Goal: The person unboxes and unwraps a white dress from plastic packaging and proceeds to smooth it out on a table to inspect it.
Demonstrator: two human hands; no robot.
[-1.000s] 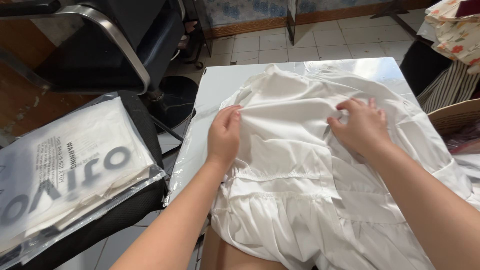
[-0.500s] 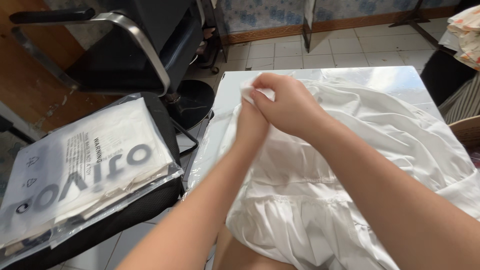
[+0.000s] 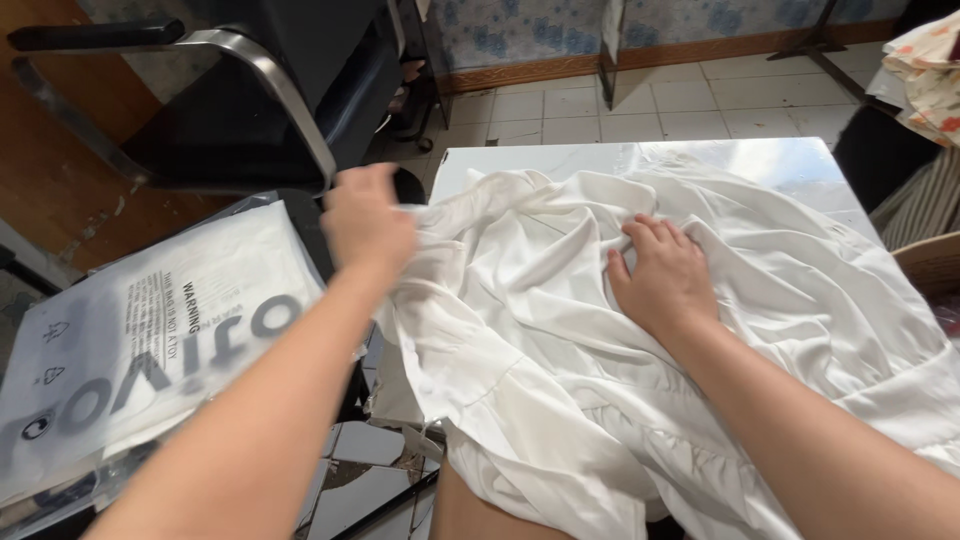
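Centrally in the frame lies a white garment of thin smooth cloth with a gathered ruffle point(image 3: 600, 330), spread in loose folds over a small white table with a glossy top point(image 3: 790, 160). It covers most of the table and hangs over the near edge at the bottom of the frame, where the ruffled part falls down toward the person.

The left hand point(image 3: 368, 222) is at the left of centre, just beyond the table's left edge. It is clenched around one edge of the garment and holds this edge up, so the cloth stretches from the hand back to the table. This hand is a little blurred, so the single fingers are not clear. The right hand point(image 3: 668, 278) is in the middle of the frame, lying flat on the garment with the palm down and the fingers open and a little spread; it presses on the cloth and grips nothing.

To the left, in the lower left of the frame, is a stack of flat packages in clear plastic bags with dark printing point(image 3: 140, 350), near the left forearm. Above it, in the upper left, stands a black chair with a curved metal armrest point(image 3: 270, 95). Pale floor tiles point(image 3: 640, 100) run along the top behind the table. At the upper right corner a piece of flowered cloth point(image 3: 930, 70) is visible, and at the right edge a part of a woven brown basket point(image 3: 935, 265).
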